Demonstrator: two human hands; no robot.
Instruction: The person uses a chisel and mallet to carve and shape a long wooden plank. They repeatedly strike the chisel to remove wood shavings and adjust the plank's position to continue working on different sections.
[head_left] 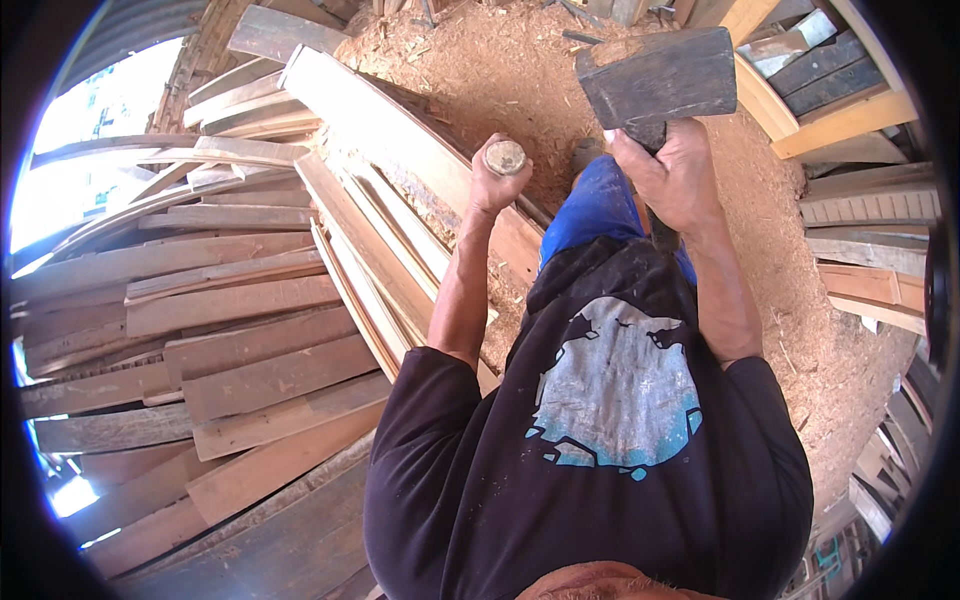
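My left hand point(492, 188) is wrapped round the upright handle of a chisel point(505, 157). Only the round, worn top of that handle shows; the blade is hidden beneath the fist. Under and beside this hand runs a long pale wooden board point(375, 118), slanting from the far left toward my legs. In my right hand point(685, 180) is a dark wooden mallet point(660, 88), gripped by its handle close below the head. The blocky mallet head is raised, to the right of the chisel and apart from it.
Stacked planks point(250, 305) fill the left side. Several narrow strips point(375, 250) lean between them and the board. Sawdust and shavings cover the floor point(480, 65). More timber point(870, 210) is piled along the right edge. My knee in blue cloth point(600, 205) is close to the board.
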